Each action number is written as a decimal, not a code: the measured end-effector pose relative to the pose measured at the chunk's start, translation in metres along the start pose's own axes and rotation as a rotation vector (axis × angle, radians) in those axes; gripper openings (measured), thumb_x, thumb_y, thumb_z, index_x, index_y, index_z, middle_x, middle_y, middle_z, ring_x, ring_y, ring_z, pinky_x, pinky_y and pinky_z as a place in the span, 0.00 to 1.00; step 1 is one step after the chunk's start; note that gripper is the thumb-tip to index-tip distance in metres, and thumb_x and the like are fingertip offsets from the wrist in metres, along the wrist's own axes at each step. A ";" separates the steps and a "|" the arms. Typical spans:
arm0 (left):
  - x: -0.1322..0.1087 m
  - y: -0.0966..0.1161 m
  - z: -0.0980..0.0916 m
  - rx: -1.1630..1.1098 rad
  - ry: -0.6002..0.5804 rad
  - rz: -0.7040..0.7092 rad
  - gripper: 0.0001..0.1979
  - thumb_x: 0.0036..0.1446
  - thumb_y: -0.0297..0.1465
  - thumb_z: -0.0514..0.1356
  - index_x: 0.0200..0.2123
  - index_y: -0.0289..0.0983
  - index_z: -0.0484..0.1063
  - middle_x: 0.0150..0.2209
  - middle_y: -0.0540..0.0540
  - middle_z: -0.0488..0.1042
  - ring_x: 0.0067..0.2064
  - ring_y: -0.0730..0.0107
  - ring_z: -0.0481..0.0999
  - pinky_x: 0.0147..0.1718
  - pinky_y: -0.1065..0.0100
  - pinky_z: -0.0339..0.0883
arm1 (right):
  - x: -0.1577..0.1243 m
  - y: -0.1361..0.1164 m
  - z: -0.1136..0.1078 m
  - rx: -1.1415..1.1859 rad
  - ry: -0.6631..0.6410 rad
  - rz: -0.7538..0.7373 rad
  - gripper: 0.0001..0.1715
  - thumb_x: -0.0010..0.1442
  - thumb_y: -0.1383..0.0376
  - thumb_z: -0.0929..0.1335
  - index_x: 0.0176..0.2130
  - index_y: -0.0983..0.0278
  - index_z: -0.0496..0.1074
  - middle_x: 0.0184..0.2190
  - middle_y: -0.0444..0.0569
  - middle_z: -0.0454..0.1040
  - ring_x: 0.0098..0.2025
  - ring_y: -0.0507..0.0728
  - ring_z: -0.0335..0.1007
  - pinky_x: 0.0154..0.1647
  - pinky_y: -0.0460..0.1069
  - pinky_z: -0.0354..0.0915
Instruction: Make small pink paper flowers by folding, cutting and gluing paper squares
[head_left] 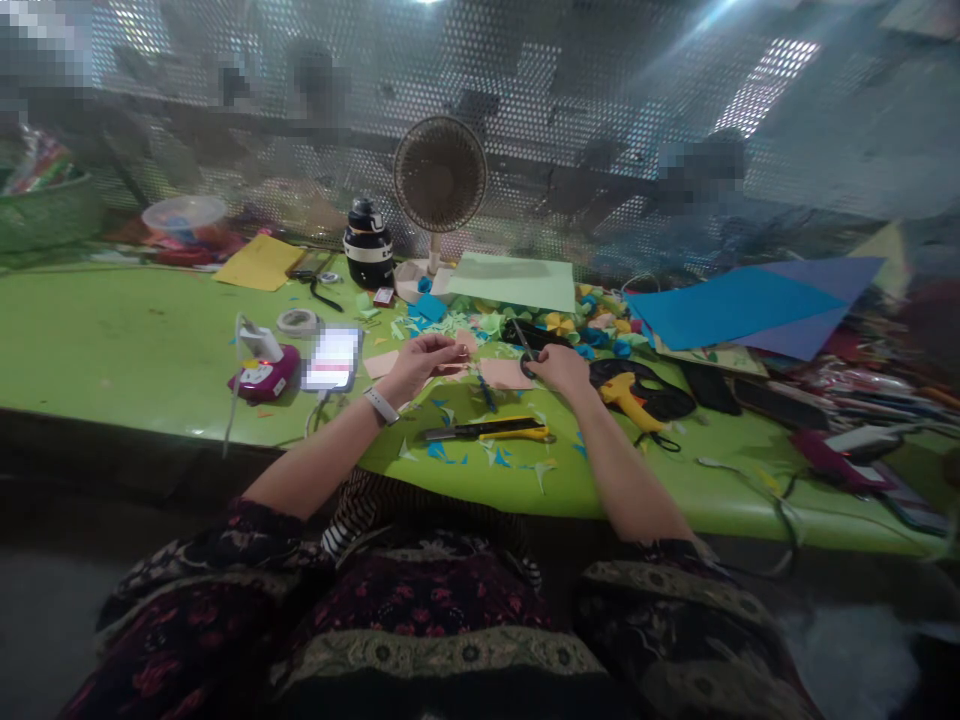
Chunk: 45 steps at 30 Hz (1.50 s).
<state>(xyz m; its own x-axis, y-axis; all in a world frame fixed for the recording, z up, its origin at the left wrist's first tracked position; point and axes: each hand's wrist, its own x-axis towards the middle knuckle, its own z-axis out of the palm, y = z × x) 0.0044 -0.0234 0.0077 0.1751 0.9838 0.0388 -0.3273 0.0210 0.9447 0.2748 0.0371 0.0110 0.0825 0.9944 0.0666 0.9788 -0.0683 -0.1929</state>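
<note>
A small pale pink paper piece (pixel 466 341) is held by the fingertips of the left hand (pixel 429 358), near the middle of the shiny green surface (pixel 112 350). The lower part of the piece is covered by the fingers. A pair of dark-handled metal scissors (pixel 523 338) is gripped in the right hand (pixel 564 372). The handles are partly hidden by the fingers, and how far the blades are spread cannot be told.

The screen of the white phone (pixel 332 357) on the left is blurred out. A big green basket (pixel 45 220) is cut off by the left edge. The heap at the far right is hard to make out. The small coloured paper bits (pixel 600 325) on the far side are too mixed up to be counted.

Two flat pale pink papers are seen: one (pixel 381 366) beside the left hand, and one (pixel 504 374) between the hands. One yellow-and-black cutter knife (pixel 514 430) is laid on the near side. One round fan (pixel 440 175) and one black-and-white bottle (pixel 367 250) are stood at the far side. Two dark pink plastic socket blocks are seen, one left (pixel 262 378) and one right (pixel 829 462). One pale green sheet (pixel 517 280) is placed far in the middle, and one blue sheet (pixel 739 308) is laid over one purple sheet (pixel 814 338) on the right.
</note>
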 end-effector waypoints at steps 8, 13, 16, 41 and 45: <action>0.006 -0.009 -0.003 0.143 -0.020 0.167 0.17 0.39 0.41 0.76 0.28 0.36 0.81 0.51 0.40 0.78 0.55 0.57 0.76 0.58 0.57 0.65 | -0.027 -0.032 0.000 0.742 0.102 -0.465 0.24 0.56 0.53 0.71 0.49 0.62 0.75 0.50 0.55 0.75 0.45 0.60 0.75 0.44 0.54 0.71; 0.011 -0.016 -0.007 0.128 -0.027 0.141 0.16 0.39 0.42 0.76 0.29 0.38 0.81 0.42 0.43 0.81 0.49 0.58 0.78 0.55 0.56 0.66 | -0.045 -0.055 0.011 0.861 0.047 -0.706 0.22 0.55 0.45 0.73 0.36 0.61 0.76 0.48 0.54 0.76 0.53 0.62 0.72 0.52 0.57 0.70; 0.011 -0.018 -0.007 0.118 -0.056 0.094 0.18 0.40 0.42 0.76 0.31 0.37 0.81 0.34 0.46 0.81 0.41 0.65 0.78 0.50 0.60 0.68 | -0.048 -0.059 0.013 0.921 0.025 -0.663 0.25 0.55 0.42 0.72 0.32 0.61 0.75 0.43 0.53 0.77 0.47 0.59 0.73 0.50 0.56 0.71; 0.000 -0.007 -0.001 0.486 0.069 0.304 0.13 0.49 0.42 0.70 0.30 0.37 0.78 0.31 0.44 0.79 0.36 0.63 0.77 0.42 0.62 0.71 | -0.049 -0.059 0.005 0.877 0.106 -0.442 0.26 0.58 0.42 0.69 0.34 0.62 0.74 0.36 0.51 0.76 0.34 0.55 0.70 0.36 0.50 0.67; -0.008 -0.004 0.000 0.731 0.025 0.452 0.07 0.51 0.37 0.69 0.33 0.42 0.81 0.37 0.42 0.80 0.41 0.60 0.76 0.48 0.61 0.67 | -0.053 -0.063 0.002 1.089 -0.274 -0.342 0.36 0.55 0.33 0.66 0.29 0.63 0.72 0.27 0.49 0.75 0.27 0.53 0.70 0.28 0.47 0.66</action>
<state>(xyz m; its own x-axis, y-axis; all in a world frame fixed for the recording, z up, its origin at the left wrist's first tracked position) 0.0049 -0.0312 0.0035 0.1486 0.8741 0.4625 0.3213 -0.4850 0.8134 0.2084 -0.0115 0.0172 -0.3269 0.9408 0.0894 0.2546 0.1788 -0.9504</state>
